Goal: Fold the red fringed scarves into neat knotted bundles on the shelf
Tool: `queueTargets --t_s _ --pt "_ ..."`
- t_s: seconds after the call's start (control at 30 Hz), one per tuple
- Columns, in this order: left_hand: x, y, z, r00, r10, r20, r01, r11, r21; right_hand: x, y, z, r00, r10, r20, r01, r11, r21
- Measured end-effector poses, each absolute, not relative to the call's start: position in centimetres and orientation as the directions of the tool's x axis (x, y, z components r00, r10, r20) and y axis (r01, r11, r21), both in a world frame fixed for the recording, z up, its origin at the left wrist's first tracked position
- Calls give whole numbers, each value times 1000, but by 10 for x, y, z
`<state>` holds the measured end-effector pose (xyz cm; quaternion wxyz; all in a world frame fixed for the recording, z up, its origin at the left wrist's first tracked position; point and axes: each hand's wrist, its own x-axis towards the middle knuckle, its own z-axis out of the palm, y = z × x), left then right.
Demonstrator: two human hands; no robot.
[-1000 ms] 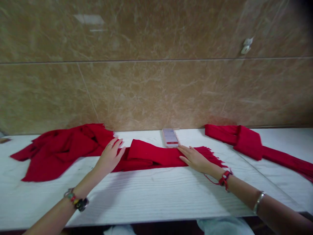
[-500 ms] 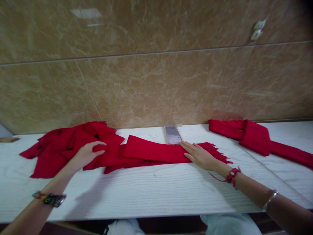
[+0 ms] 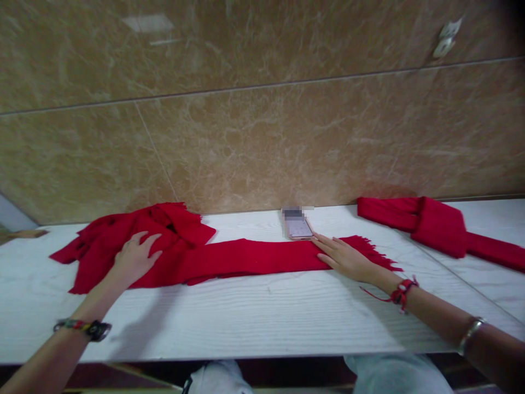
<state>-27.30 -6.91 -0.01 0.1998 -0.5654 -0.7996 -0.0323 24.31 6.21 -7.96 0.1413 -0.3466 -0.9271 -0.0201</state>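
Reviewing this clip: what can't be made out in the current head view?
All in the head view:
Phone: screen text masked by pixel blocks or too small to read.
Folded red scarf: far end cut off by the right edge.
Flat red strip: the part under the right hand, hidden by it.
Bunched red cloth: whether it joins the strip; overlapping folds hide this.

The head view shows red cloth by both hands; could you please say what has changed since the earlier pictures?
The left hand has moved leftward over the crumpled red cloth, and the loose fold in the middle strip has flattened. The right hand, phone and far-right folded scarf stayed put.
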Motion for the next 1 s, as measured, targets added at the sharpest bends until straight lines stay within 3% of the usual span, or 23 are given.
queueTargets --t_s 0.17,0.27,0.47,0.57,0.73,0.87,1.0 --pt "-190 -21 9 127 954 270 991 -131 -3 237 87 -58 -652 700 292 686 708 -167" --pt "-148 6 12 236 961 147 967 -247 62 221 119 -46 -596 746 297 729 657 -190" --pt "-127 21 8 226 970 87 969 -234 83 192 163 -57 -545 805 235 783 589 -202" --pt "-142 8 11 214 976 31 970 -216 114 190 156 -61 -551 786 280 767 609 -200" --pt "-160 -35 19 235 972 -17 953 -227 201 175 94 -53 -690 605 397 572 792 -212" --pt "-161 -67 9 272 955 -117 956 -254 150 152 39 -52 -837 460 295 432 888 -159" --pt "-165 -79 -9 224 974 -41 972 -221 78 147 25 -60 -884 408 230 394 913 -104"
